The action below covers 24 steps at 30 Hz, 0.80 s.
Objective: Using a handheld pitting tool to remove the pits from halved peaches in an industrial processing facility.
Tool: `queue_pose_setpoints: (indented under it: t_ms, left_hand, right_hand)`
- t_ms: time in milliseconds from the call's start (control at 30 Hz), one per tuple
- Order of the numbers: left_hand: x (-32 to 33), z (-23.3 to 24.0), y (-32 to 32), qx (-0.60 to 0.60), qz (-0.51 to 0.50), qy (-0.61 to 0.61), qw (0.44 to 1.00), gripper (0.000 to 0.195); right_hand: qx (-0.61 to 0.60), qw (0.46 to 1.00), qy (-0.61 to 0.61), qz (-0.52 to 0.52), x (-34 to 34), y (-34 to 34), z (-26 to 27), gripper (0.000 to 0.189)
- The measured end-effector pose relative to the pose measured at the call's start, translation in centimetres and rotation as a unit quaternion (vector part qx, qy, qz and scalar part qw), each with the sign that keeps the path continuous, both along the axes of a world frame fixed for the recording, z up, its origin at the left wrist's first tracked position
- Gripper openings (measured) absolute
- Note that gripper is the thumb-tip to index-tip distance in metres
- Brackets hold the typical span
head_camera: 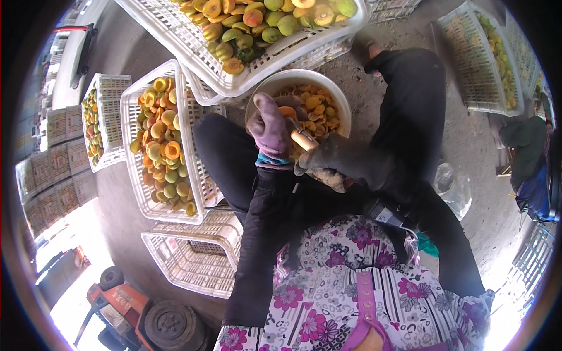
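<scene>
Over a white bucket (pixel 347 105) between the knees, my left hand (pixel 271 125), in a purple glove, holds a piece of orange fruit (pixel 287 112), apparently an apricot or peach. My right hand (pixel 327 162), in a dirty dark glove, is closed around the wooden handle (pixel 304 139) of a small tool, whose metal end reaches the fruit. Blur hides the exact shape of that end. Inside the bucket lie many orange fruit pieces (pixel 314 105). Just beyond it stands a large white plastic crate (pixel 246 83) of halved fruit.
More fruit-filled crates (pixel 131 175) stand at the left, with an empty-looking white crate (pixel 189 263) below. A clear plastic bag (pixel 452 188) lies on the floor at right, near another person (pixel 524 149). An orange forklift-like vehicle (pixel 127 307) is at lower left.
</scene>
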<state>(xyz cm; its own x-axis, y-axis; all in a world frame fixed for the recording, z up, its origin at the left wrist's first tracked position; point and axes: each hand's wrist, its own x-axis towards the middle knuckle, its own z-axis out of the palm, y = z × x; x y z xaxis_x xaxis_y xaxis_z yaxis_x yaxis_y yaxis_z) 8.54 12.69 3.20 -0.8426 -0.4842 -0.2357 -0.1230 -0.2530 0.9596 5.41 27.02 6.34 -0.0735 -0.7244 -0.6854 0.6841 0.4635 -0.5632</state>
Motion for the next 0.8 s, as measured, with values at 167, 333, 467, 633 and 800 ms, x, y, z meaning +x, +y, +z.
queue_pose_setpoints:
  t_ms: [167, 333, 467, 633, 800]
  left_hand:
    - [-0.6, -1.6, 0.0, 0.184, 0.023, 0.033, 0.982, 0.063]
    - [-1.1, -1.5, -1.6, 0.319, -0.021, -0.075, 0.945, 0.062]
    - [3.4, -4.7, -12.2, 0.502, -0.048, 0.185, 0.844, 0.063]
    - [2.3, 2.8, -13.4, 0.426, 0.002, 0.282, 0.860, 0.070]
    - [-11.4, 3.3, -9.8, -0.124, 0.020, -0.072, 0.990, 0.033]
  right_hand:
    - [-0.130, 0.986, -0.055, -0.092, 0.7, -0.2, -3.6, 0.028]
    - [-0.087, 0.989, 0.115, 0.011, -0.4, 0.4, -4.5, 0.032]
    - [0.031, 0.976, 0.213, -0.012, -0.4, 0.7, -6.0, 0.028]
    - [0.209, 0.742, 0.628, 0.105, 2.5, 0.0, -9.6, 0.020]
    - [0.179, 0.756, 0.627, 0.047, 2.0, 1.2, -11.4, 0.024]
